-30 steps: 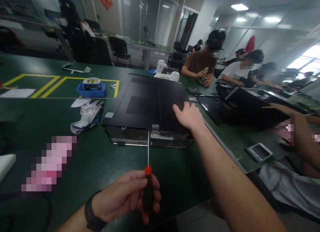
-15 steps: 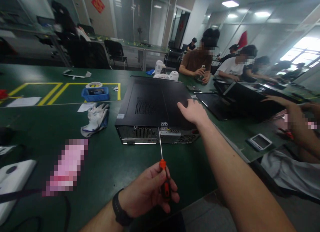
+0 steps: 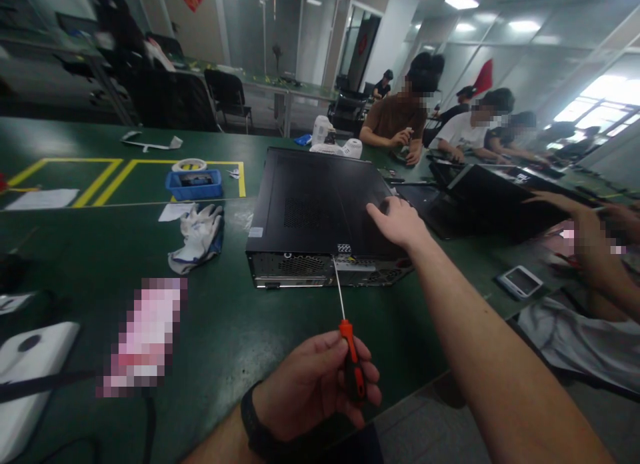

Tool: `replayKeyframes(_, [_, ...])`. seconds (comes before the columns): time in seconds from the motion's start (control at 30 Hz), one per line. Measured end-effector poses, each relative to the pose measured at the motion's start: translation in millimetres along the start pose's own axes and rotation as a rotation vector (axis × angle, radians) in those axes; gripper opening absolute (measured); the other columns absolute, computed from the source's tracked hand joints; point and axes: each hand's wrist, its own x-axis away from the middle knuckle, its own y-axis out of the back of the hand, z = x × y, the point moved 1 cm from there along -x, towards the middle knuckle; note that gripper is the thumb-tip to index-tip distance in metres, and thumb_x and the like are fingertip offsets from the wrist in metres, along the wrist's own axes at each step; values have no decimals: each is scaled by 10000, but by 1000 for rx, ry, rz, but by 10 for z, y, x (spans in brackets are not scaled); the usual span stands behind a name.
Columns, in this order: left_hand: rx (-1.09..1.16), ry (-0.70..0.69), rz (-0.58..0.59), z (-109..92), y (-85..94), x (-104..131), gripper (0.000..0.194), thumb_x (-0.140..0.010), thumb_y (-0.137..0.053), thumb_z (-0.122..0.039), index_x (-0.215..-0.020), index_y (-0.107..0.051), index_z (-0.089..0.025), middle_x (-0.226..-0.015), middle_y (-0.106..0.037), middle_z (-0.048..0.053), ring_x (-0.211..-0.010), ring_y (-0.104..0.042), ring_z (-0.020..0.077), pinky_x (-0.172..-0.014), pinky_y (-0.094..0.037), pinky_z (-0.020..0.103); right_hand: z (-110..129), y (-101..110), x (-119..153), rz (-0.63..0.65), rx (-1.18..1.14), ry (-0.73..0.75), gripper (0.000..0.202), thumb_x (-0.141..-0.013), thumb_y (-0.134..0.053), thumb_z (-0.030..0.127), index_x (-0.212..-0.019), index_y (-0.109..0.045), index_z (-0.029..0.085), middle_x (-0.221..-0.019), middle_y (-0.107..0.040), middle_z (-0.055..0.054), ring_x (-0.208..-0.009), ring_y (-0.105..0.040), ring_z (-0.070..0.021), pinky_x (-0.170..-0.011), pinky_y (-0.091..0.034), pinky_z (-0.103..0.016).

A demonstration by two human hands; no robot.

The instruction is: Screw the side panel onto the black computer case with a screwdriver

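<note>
A black desktop computer case (image 3: 320, 201) lies on its side on the green table (image 3: 215, 331), its rear panel with vents and ports facing me. My left hand (image 3: 330, 381), wearing a dark watch (image 3: 255, 417), is closed around the red-and-black handle of a screwdriver (image 3: 353, 357). The shaft points away from me, and its tip meets the upper rear edge of the case, near a checkered sticker (image 3: 343, 248). Whatever the tip touches is too small to make out. On the right part of the top panel rests my right hand (image 3: 400, 223), thumb and fingers apart.
To the left are work gloves (image 3: 197, 234), a blue bin (image 3: 194, 185), a tape roll (image 3: 189, 165) and a white device (image 3: 35, 377). A white appliance (image 3: 335, 144) stands behind the case. Co-workers sit at the right, near another black case (image 3: 505, 197) and a handheld device (image 3: 520, 282).
The case and both hands appear slightly farther right as the view shifts. The screwdriver handle shows more of its red side, while its tip stays at the same spot on the case.
</note>
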Motion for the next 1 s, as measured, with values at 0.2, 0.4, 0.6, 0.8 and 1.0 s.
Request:
replayKeyframes(0.2, [-5,-22,-6,50,11,-20,183,-976,-528,-330,-1015,-590,-162,-914,-724,68,-811,-748,187,-567,-605,243,-36,-33,-23,-14,-7,-1,781,-903,-363,738,-1400,-486,147,-1407,-517,-197,-1259,-510,-384,-1042,-400,-512])
replayKeyframes(0.4, [-20,-38,-36,63,17,-23,149,-949,-587,-321,-977,-534,-186,-860,-726,38,-751,-749,172,-521,-588,214,-36,-38,-32,-18,-12,-2,778,-899,-377,740,-1396,-490,152,-1405,-521,-191,-1275,-500,-374,-1049,-400,-506])
replayKeyframes(0.6, [-24,-55,-69,17,-12,-12,239,-971,-533,-381,-1033,-597,-159,-825,-717,54,-669,-725,154,-463,-559,198,-15,-18,-23,-7,-10,-15,757,-900,-390,723,-1392,-497,158,-1393,-530,-194,-1269,-505,-372,-1043,-405,-504])
replayKeyframes(0.8, [0,-23,-36,-48,-61,34,340,-991,-459,-365,-1092,-654,-104,-924,-713,117,-799,-737,204,-570,-609,275,-16,-22,-40,-4,-7,-19,767,-896,-386,732,-1391,-497,158,-1388,-532,-199,-1263,-509,-382,-1035,-408,-510])
replayKeyframes(1.0, [-30,-53,-39,12,-20,4,164,-962,-558,-333,-974,-562,-170,-851,-715,54,-708,-733,160,-479,-570,197,-19,-18,-40,-8,-14,-21,766,-894,-404,724,-1396,-493,152,-1391,-531,-198,-1270,-505,-379,-1044,-405,-510])
